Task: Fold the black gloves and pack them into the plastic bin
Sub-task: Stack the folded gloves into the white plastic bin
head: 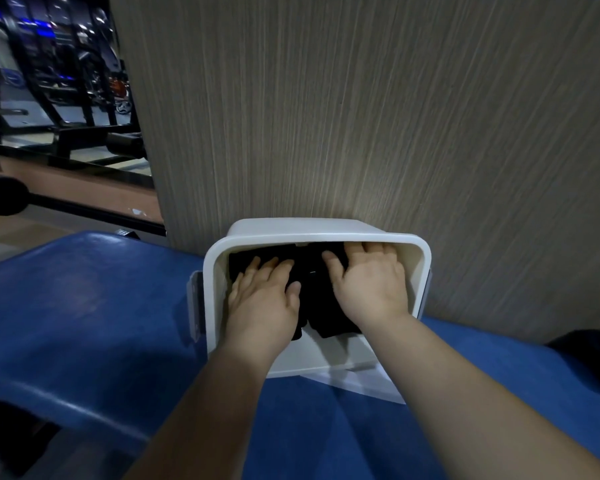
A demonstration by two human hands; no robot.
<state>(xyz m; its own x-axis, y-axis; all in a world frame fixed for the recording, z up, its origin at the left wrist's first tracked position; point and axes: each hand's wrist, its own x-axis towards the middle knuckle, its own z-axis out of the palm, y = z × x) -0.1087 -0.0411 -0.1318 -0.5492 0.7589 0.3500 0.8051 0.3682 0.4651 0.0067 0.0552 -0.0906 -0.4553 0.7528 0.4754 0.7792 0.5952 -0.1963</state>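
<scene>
A white plastic bin (211, 289) stands on a blue padded bench against a wood-grain wall. Folded black gloves (317, 299) lie inside it, covering most of the bottom. My left hand (265, 299) lies flat on the left part of the gloves, fingers straight and spread. On the right part rests my right hand (369, 282), palm down, its fingertips reaching the far wall of the bin. Both forearms reach in over the near rim. How many gloves lie there I cannot tell.
The blue bench (84, 306) stretches left and toward me. A white sheet (368, 382) sticks out under the bin's near right corner. The wood-grain wall (361, 116) rises right behind the bin. Gym machines (49, 81) stand at far left; something dark (589, 344) lies at right.
</scene>
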